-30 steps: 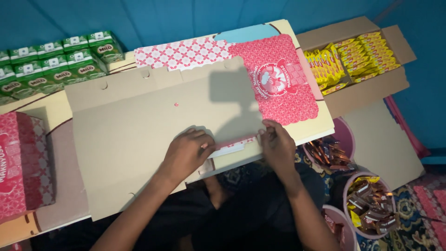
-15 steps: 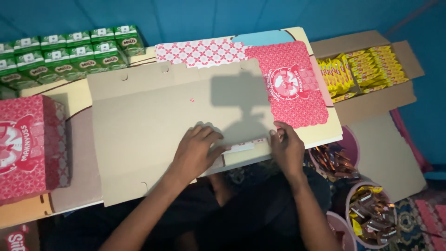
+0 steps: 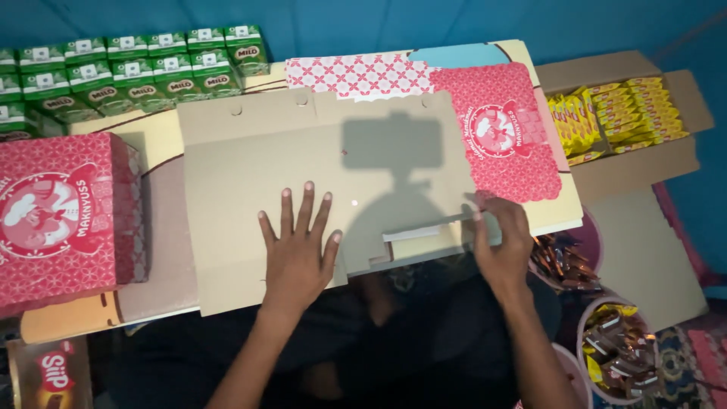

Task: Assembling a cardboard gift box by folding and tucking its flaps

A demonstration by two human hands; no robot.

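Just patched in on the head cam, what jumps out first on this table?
The flat brown cardboard sheet spread across the table's middle, with the left hand pressed flat on it and the right hand at its right edge. A red patterned box stands at the left, and green drink cartons line the far left edge.

Green drink cartons point(image 3: 136, 72) top left, red patterned box point(image 3: 64, 216) below.

A pale cream surface point(image 3: 541, 220) fills the frame's middle. Flat across it lies an unfolded cardboard box blank point(image 3: 303, 159), grey inside, red-patterned at its right end. At left stands a red folded box point(image 3: 57, 208); green drink cartons point(image 3: 129, 72) line the upper left.
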